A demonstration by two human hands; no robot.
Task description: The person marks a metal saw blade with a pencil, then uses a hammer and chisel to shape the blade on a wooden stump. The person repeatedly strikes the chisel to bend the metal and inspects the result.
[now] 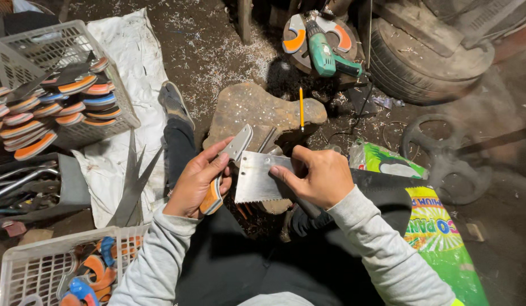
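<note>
My left hand (199, 178) grips a grey and orange saw handle (224, 170), its grey end pointing up and right. My right hand (318, 173) pinches the wide end of a toothed steel saw blade (257, 178), fingers over its top edge and thumb on its face. The blade's end with small holes meets the handle's slot. Both are held over my lap, above a flat worn stone block (257, 107) on the ground.
A white basket (59, 68) at left holds several orange and blue handles; another basket (53, 266) sits near my left elbow. Loose pointed blades (132, 187) lie on a white cloth. A green drill (325, 54), a yellow pencil (301, 105), a tyre (427, 62) and a green bag (438, 226) lie to the right.
</note>
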